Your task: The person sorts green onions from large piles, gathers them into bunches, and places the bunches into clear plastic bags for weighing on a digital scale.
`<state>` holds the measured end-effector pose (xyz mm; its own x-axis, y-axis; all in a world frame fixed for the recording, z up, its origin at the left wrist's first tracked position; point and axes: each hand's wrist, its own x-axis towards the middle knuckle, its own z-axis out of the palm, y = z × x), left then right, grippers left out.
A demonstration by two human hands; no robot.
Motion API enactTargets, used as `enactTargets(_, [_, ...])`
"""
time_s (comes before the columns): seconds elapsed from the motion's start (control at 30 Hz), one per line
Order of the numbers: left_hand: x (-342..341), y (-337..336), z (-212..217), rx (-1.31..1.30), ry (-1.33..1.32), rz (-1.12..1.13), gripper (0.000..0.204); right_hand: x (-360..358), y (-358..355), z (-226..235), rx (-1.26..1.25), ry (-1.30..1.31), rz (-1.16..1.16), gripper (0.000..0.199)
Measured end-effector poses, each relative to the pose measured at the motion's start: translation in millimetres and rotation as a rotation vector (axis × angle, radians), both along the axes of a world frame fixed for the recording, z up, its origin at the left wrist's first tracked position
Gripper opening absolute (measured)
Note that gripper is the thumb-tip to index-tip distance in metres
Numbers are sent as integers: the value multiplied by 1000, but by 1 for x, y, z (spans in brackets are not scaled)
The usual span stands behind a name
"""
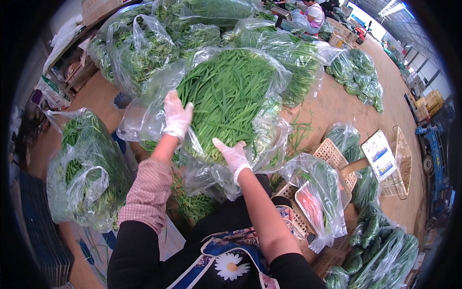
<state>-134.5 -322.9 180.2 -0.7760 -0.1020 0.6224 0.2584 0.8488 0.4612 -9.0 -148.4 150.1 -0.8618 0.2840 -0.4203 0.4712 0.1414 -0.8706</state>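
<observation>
In front of me an open clear plastic bag (pixel 154 118) is full of long, flat green leaves (pixel 231 84), like garlic chives. My left hand (pixel 177 115), in a thin white glove, is at the left side of the leaves by the bag's edge, thumb apart from the fingers. My right hand (pixel 233 156), gloved too, rests on the near side of the leaves with its fingers spread. Neither hand is closed around anything that I can see. The bag's film bunches up below both hands.
Filled bags of greens (pixel 139 53) are piled behind, and another filled bag (pixel 89 168) stands at left. To the right are a scale display (pixel 379 156), plastic crates (pixel 332 161) and a bagged load (pixel 313 202). A blue pallet truck (pixel 435 168) stands far right. A person (pixel 314 17) sits at the back.
</observation>
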Motion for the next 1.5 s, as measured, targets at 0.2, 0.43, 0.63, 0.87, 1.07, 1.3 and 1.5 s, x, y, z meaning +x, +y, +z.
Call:
enactTargets(0.2, [101, 57, 5, -701, -678, -446, 24, -2, 24, -77, -60, 121, -115, 94])
enactTargets(0.43, [141, 77, -50, -445, -556, -622, 34, 23, 72, -52, -766, 34, -62, 62])
enactTargets(0.63, [111, 76, -70, -234, -701, -601, 37, 19, 67, -40, -474, 102, -125, 48])
enactTargets(0.87, [105, 54, -47, 722, -997, -653, 44, 24, 120, -42, -592, 55, -91, 22])
enactTargets(1.07, [163, 94, -70, 527, -311, -830, 31, 26, 82, -57, -912, 97, -175, 28])
enactTargets(1.3, [84, 100, -49, 417, -1295, -628, 31, 22, 107, -51, -549, 19, -70, 19])
enactTargets(1.5, [49, 69, -52, 1032, -1709, -776, 62, 53, 189, 76, -412, 217, -170, 26])
